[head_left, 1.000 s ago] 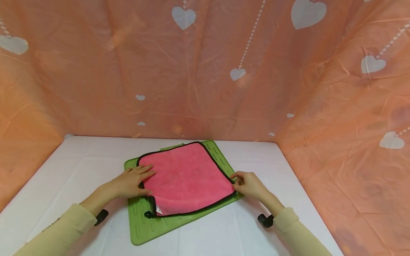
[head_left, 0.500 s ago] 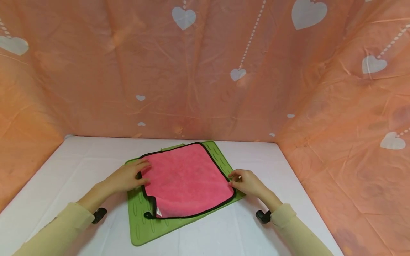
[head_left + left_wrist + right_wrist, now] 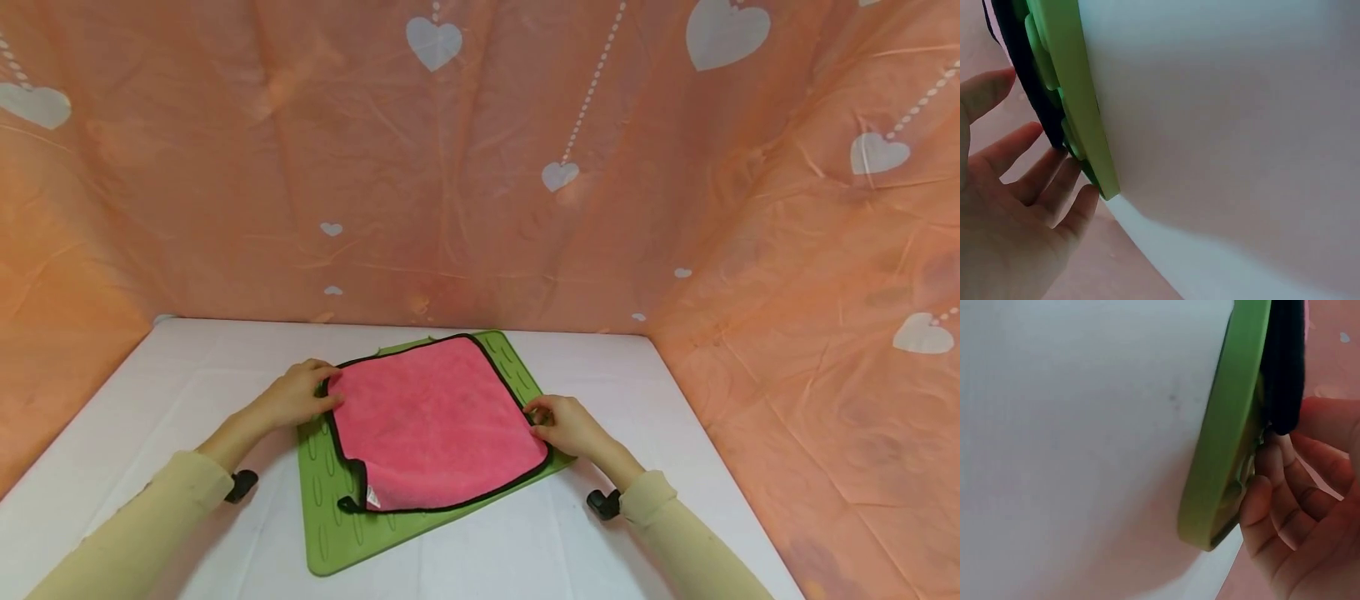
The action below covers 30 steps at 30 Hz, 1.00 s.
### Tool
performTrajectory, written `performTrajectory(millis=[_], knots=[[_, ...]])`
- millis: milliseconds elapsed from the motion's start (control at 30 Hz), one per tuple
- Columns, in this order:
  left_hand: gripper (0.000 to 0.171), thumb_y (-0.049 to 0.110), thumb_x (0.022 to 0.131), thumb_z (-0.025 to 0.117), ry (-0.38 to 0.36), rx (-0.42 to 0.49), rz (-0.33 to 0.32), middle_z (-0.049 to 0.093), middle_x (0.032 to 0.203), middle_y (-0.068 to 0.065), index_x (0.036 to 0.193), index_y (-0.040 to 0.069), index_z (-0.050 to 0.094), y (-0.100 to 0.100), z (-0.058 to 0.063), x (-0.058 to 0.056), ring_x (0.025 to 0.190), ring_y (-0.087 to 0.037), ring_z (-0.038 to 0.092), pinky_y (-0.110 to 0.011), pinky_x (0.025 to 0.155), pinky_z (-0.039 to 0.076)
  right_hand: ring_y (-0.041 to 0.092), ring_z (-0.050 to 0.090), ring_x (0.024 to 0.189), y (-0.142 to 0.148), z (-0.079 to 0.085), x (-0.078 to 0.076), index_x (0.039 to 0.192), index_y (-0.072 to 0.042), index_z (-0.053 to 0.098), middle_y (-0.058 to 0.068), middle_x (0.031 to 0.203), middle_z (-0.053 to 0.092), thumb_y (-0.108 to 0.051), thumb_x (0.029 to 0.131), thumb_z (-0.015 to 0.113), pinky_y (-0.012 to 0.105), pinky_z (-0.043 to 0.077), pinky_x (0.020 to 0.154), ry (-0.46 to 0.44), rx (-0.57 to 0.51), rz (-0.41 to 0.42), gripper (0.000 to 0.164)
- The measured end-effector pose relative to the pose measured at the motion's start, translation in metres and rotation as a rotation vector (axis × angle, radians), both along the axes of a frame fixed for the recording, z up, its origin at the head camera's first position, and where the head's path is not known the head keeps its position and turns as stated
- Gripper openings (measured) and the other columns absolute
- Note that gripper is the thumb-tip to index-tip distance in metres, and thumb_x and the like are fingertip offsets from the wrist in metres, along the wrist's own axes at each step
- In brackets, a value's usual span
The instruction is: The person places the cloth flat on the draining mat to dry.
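Note:
A pink towel [image 3: 435, 425] with black edging lies flat on a green ribbed mat [image 3: 337, 542], its near-left corner folded under beside a small white tag. My left hand [image 3: 296, 393] is at the towel's upper-left corner, fingertips touching its surface and edge. In the left wrist view the fingers of that hand [image 3: 1019, 206] are spread, with the lower ones against the mat's rim. On the opposite side my right hand [image 3: 568, 429] pinches the towel's right edge between thumb and curled fingers. The right wrist view shows this hand [image 3: 1310, 506] close against the black edging.
The mat rests on a white-covered table [image 3: 480, 558]. An orange curtain [image 3: 480, 167] with white hearts hangs behind and to both sides. A small black device sits under each wrist.
My left hand has drawn back from the towel's left side and moved up to its far corner. The right hand has slid up the right edge, baring the near-right corner, which lies flat.

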<state>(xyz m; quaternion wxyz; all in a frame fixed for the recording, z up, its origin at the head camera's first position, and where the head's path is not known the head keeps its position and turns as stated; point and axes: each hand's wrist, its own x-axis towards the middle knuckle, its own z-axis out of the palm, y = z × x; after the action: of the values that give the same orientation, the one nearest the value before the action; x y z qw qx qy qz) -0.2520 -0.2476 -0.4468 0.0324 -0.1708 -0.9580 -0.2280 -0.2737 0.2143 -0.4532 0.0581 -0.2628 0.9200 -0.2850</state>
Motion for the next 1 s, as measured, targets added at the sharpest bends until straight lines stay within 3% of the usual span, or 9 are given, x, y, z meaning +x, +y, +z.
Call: performTrajectory(millis=[133,300,400,500,633,700,800,1000], knots=[[0.048,0.021,0.094,0.075,0.087,0.017,0.000,0.056,0.135,-0.033,0.130,-0.008,0.065,0.003,0.004,0.011,0.122,-0.057,0.054,-0.071,0.098,0.046,0.009,0.057,0.075,0.000,0.000,0.002,0.113,-0.003,0.073,-0.001,0.090,0.068,-0.004,0.090,0.077,0.028,0.051,0.071,0.006,0.002,-0.005,0.023],[0.034,0.007,0.094,0.075,0.200,0.178,-0.084,0.064,0.128,-0.021,0.126,-0.003,0.066,0.016,0.011,0.038,0.118,-0.044,0.061,-0.063,0.099,0.050,0.010,0.057,0.080,0.000,0.002,0.006,0.113,-0.004,0.074,0.001,0.093,0.067,-0.006,0.090,0.077,0.029,0.051,0.074,0.023,-0.005,-0.002,0.023],[0.031,0.000,0.090,0.077,0.279,0.266,-0.177,0.068,0.117,-0.007,0.120,0.006,0.068,0.026,0.013,0.056,0.105,-0.029,0.066,-0.050,0.089,0.057,0.010,0.056,0.079,0.002,0.002,0.008,0.113,-0.004,0.074,0.001,0.095,0.066,-0.006,0.090,0.077,0.029,0.050,0.073,0.028,-0.010,0.006,0.023],[0.040,-0.008,0.082,0.081,0.373,0.317,-0.303,0.068,0.109,0.002,0.113,0.014,0.069,0.034,0.013,0.069,0.094,-0.018,0.065,-0.034,0.078,0.057,0.011,0.055,0.079,0.004,0.002,0.008,0.113,-0.004,0.073,0.002,0.096,0.066,-0.006,0.090,0.077,0.029,0.049,0.073,0.035,-0.011,0.016,0.023],[0.046,-0.015,0.075,0.083,0.403,0.367,-0.481,0.067,0.103,0.004,0.107,0.016,0.070,0.041,0.011,0.080,0.089,-0.013,0.063,-0.020,0.078,0.054,0.012,0.055,0.079,0.005,0.003,0.008,0.114,-0.004,0.073,0.002,0.097,0.066,-0.006,0.090,0.077,0.029,0.048,0.072,0.034,-0.006,0.019,0.024],[0.045,-0.014,0.074,0.084,0.397,0.363,-0.551,0.067,0.101,0.005,0.105,0.015,0.070,0.044,0.009,0.084,0.089,-0.011,0.064,-0.017,0.081,0.053,0.013,0.055,0.079,0.005,0.004,0.009,0.114,-0.004,0.073,0.003,0.097,0.066,-0.006,0.091,0.077,0.029,0.048,0.072,0.029,-0.003,0.020,0.024],[0.044,-0.011,0.074,0.086,0.387,0.312,-0.603,0.067,0.102,0.009,0.105,0.017,0.073,0.048,0.006,0.089,0.091,-0.008,0.066,-0.016,0.083,0.053,0.013,0.055,0.080,0.004,0.005,0.008,0.114,-0.004,0.073,0.003,0.097,0.066,-0.006,0.091,0.077,0.030,0.048,0.074,0.028,0.001,0.023,0.024],[0.045,-0.008,0.072,0.088,0.396,0.179,-0.616,0.068,0.108,0.009,0.106,0.019,0.076,0.053,0.001,0.094,0.094,-0.011,0.068,-0.025,0.081,0.058,0.013,0.055,0.081,0.003,0.002,0.007,0.114,-0.005,0.073,0.002,0.095,0.066,-0.006,0.091,0.077,0.031,0.049,0.075,0.037,0.002,0.031,0.023]])
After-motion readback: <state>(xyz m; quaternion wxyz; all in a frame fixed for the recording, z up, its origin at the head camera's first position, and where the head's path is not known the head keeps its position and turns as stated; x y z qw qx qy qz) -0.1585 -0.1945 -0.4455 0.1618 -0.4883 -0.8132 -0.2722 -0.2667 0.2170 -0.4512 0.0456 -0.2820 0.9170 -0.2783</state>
